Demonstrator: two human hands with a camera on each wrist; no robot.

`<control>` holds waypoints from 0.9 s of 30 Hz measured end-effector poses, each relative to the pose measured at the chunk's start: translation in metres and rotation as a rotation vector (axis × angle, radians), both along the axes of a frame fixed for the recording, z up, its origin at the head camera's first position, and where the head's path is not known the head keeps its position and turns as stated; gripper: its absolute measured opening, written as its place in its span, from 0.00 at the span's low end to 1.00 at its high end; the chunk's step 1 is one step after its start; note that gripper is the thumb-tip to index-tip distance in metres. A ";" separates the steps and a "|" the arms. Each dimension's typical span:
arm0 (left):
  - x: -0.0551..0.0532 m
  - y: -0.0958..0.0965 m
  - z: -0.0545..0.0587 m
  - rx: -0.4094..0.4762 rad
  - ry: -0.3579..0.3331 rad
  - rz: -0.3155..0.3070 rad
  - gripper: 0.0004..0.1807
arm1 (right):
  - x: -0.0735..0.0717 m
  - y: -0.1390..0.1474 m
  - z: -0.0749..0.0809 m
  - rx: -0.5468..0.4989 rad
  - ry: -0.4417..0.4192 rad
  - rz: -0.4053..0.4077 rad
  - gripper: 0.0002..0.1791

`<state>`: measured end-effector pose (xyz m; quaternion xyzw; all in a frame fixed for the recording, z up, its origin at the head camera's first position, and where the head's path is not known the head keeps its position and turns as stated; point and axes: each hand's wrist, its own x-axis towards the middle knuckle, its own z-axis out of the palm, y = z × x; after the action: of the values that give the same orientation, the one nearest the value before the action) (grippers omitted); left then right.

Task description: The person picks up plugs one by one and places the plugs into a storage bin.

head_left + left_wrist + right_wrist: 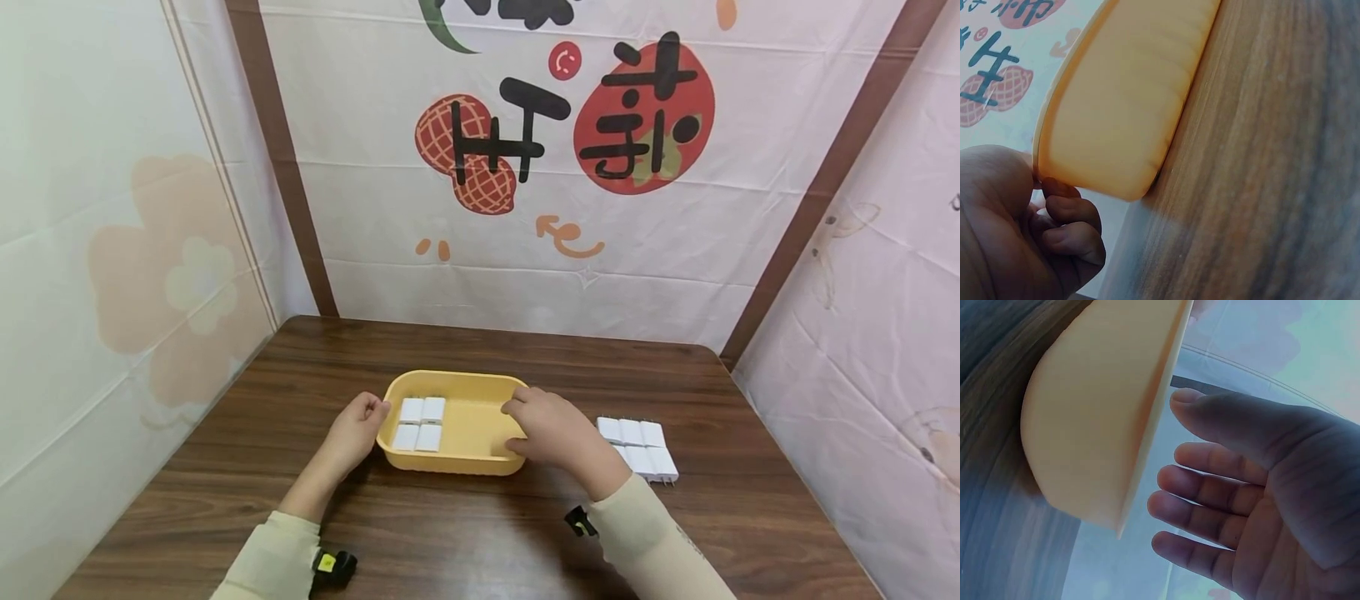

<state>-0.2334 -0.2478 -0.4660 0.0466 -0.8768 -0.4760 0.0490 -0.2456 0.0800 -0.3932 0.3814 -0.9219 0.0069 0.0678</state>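
A yellow plastic tray [474,429] stands on the table, with several white plug-in chargers [429,437] in two rows at its left end. My left hand [354,433] pinches the tray's left rim between thumb and curled fingers, as the left wrist view shows on the tray wall [1116,106]. Over the right end of the tray hovers my right hand [553,427], its fingers spread and nothing held. In the right wrist view those fingers [1194,512] are apart from the tray's rim. More white chargers [637,435] lie in two rows right of the tray, prongs showing, partly hidden by the right forearm.
The brown wood-grain table [450,533] ends at a printed white cloth wall [360,208] behind, with cloth walls on both sides too. Each sleeve has a black wrist device [333,568] strapped by it.
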 end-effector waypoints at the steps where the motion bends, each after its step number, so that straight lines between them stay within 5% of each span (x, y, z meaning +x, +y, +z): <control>1: 0.000 0.000 0.000 -0.002 -0.001 0.001 0.14 | 0.000 0.002 0.000 -0.003 0.008 0.001 0.25; 19: -0.001 -0.001 -0.001 0.002 0.000 -0.006 0.15 | -0.003 0.035 0.005 -0.104 0.040 0.000 0.22; 27: -0.001 -0.001 0.000 0.000 -0.013 -0.005 0.15 | -0.007 0.048 0.008 -0.107 -0.020 0.007 0.24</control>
<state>-0.2339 -0.2490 -0.4661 0.0473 -0.8773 -0.4757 0.0423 -0.2528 0.1284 -0.3853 0.3804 -0.9195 0.0605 0.0789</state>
